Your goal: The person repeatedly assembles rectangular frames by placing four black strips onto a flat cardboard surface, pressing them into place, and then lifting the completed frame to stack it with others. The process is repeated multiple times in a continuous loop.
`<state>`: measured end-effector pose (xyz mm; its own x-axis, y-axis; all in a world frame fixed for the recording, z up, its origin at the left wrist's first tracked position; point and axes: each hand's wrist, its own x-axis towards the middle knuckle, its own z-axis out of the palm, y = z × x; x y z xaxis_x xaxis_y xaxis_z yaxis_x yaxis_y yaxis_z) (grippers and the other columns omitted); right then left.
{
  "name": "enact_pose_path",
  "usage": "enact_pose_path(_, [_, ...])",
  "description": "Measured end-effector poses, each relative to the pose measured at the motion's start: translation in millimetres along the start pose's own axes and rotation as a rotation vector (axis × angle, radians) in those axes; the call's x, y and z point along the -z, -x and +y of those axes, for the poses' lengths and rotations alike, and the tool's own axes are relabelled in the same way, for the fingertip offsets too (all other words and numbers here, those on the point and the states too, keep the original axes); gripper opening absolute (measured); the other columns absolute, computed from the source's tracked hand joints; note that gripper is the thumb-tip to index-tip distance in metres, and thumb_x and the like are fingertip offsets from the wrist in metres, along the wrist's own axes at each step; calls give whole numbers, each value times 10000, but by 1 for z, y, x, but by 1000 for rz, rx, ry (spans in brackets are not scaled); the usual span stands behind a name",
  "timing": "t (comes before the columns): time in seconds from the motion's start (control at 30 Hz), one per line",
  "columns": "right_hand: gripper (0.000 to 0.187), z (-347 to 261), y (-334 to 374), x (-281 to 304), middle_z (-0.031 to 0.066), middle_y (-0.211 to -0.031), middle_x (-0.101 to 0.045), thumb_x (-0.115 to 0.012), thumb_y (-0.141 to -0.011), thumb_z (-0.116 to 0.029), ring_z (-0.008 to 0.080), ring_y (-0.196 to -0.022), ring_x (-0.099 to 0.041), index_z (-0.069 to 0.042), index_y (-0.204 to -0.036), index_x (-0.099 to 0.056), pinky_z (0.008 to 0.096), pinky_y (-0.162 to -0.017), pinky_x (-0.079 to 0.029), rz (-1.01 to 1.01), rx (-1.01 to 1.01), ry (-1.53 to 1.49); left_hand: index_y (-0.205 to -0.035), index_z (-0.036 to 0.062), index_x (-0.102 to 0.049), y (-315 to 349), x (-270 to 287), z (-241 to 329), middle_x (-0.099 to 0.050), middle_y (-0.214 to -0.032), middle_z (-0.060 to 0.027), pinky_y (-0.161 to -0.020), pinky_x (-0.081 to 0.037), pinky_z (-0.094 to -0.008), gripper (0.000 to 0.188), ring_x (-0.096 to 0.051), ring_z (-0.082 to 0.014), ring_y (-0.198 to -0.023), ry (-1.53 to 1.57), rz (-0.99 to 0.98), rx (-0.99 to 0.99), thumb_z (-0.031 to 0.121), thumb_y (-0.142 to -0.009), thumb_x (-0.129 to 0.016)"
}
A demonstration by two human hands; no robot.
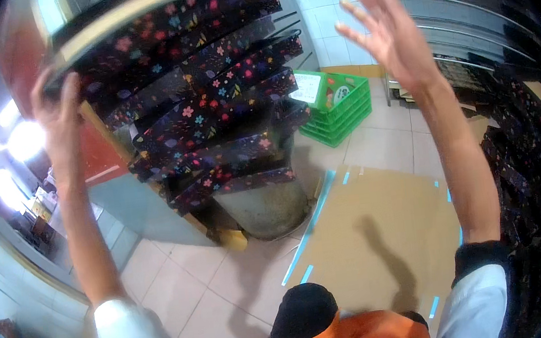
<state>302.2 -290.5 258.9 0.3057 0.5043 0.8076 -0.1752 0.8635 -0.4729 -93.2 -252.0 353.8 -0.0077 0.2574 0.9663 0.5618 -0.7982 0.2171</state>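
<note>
At the upper left, my left hand (61, 116) is raised to the corner of the topmost black floral box (155, 35), with its fingers and thumb around that corner. The box tops a tall, uneven stack of similar flowered boxes (209, 102), slightly skewed against each other. My right hand (396, 41) is lifted at the upper right with its fingers spread, holding nothing and apart from the stack. Its edges are a little blurred. Whether the boxes hold anything cannot be seen.
Under the stack stands a grey drum (265, 209). A green plastic crate (338, 118) sits on the tiled floor behind. Flattened cardboard (370, 224) with blue tape lies before me. More floral boxes (526, 186) crowd the right, near a metal rack (454, 21).
</note>
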Motion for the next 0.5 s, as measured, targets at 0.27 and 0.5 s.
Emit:
enact_pose_path(0.27, [426,24,100,82,126,-1191,-479,-451,-913,-318,187,-989,-526,-9,-1205,-432,297,-776,-446,129,-402,210,-1203,100,-518,15,-46,-27,-534,-1079,-101,-759,-436,-271,436,-518,-114,-763,-305,-14,-207,322,-835,-594])
enact_pose_path(0.5, [359,75,231,193,82,-1061,-562,-470,-909,-286,129,-850,-558,-19,-1148,-479,283,-696,-451,514,-676,311,-1005,-12,-582,156,-105,-8,-573,-1040,-136,-877,-394,-329,197,-535,-242,-998,-18,-173,-401,5,-816,-528])
